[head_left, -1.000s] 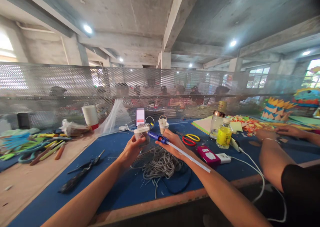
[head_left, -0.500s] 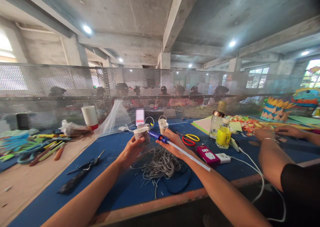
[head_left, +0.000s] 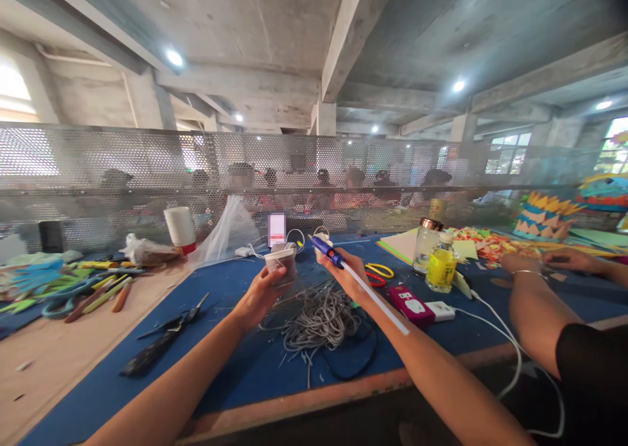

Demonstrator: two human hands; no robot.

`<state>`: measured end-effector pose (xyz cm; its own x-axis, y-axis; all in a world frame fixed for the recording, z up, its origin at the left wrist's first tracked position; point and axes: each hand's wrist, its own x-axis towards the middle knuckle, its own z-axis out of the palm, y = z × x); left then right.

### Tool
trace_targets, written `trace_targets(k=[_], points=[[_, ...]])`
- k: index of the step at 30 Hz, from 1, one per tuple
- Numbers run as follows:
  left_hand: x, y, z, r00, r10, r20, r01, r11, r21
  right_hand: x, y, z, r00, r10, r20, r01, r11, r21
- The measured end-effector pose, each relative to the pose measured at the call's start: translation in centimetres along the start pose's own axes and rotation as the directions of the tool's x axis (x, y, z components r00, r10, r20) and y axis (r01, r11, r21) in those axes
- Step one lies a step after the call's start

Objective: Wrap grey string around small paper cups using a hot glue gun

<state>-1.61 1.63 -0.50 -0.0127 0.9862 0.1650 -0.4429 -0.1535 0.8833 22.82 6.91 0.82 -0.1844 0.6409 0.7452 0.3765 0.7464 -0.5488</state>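
My left hand [head_left: 263, 290] is closed round a small paper cup [head_left: 281, 263] with a white rim and grey-brown cord about its side. In my right hand [head_left: 344, 269] is a blue hot glue gun [head_left: 328, 252], its nozzle pointing up and left, apart from the cup. A long white glue stick [head_left: 377, 297] sticks out of the gun's back end, over my forearm. Behind the gun stands a second small cup [head_left: 324, 235] with a thin handle, partly hidden. Below my hands lies a loose heap of grey cord [head_left: 321, 320] on the blue table mat [head_left: 235, 380].
Black-handled scissors [head_left: 169, 336] lie at left, yellow-and-red scissors [head_left: 380, 273] at right. A glass jar [head_left: 422, 250], a yellow-labelled bottle [head_left: 441, 266] and a magenta box [head_left: 409, 303] stand right. Stacked paper cups [head_left: 179, 227] are back left. A co-worker's arm [head_left: 532, 308] rests at far right.
The glue gun in my right hand has moved away from the cup, up and to the right, and its nozzle now points higher. My left hand still holds the cup.
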Motion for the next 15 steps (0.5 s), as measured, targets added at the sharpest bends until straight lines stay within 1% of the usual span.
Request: trace_targets(k=[3, 5, 7, 9, 11, 13, 15], points=[[-0.3, 0.1, 0.2, 1.0, 0.011, -0.005, -0.011, 1.0, -0.005, 0.9, 1.1, -0.9, 0.99, 0.137, -0.044, -0.144, 0.96, -0.239], [-0.4, 0.1, 0.3, 1.0, 0.025, 0.005, -0.025, 1.0, -0.005, 1.6, 2.0, -1.6, 0.966, 0.248, -0.073, -0.257, 0.898, -0.357], [-0.5, 0.2, 0.4, 0.999, 0.029, 0.015, -0.029, 1.0, -0.002, 2.1, 3.0, -2.2, 0.943, 0.321, -0.093, -0.327, 0.831, -0.45], [-0.5, 0.2, 0.4, 1.0, 0.026, 0.007, -0.026, 1.0, -0.004, 2.5, 4.0, -2.8, 0.916, 0.388, -0.103, -0.379, 0.751, -0.541], [-0.5, 0.2, 0.3, 1.0, 0.025, -0.007, -0.025, 1.0, -0.011, 2.6, 4.9, -3.6, 0.879, 0.467, -0.098, -0.418, 0.654, -0.631], [-0.4, 0.2, 0.3, 1.0, 0.028, -0.011, -0.028, 1.0, -0.014, 2.5, 5.6, -4.3, 0.854, 0.511, -0.1, -0.435, 0.594, -0.677], [-0.3, 0.1, 0.3, 0.999, 0.032, -0.008, -0.032, 0.999, -0.012, 2.2, 6.2, -4.8, 0.834, 0.541, -0.104, -0.446, 0.553, -0.703]])
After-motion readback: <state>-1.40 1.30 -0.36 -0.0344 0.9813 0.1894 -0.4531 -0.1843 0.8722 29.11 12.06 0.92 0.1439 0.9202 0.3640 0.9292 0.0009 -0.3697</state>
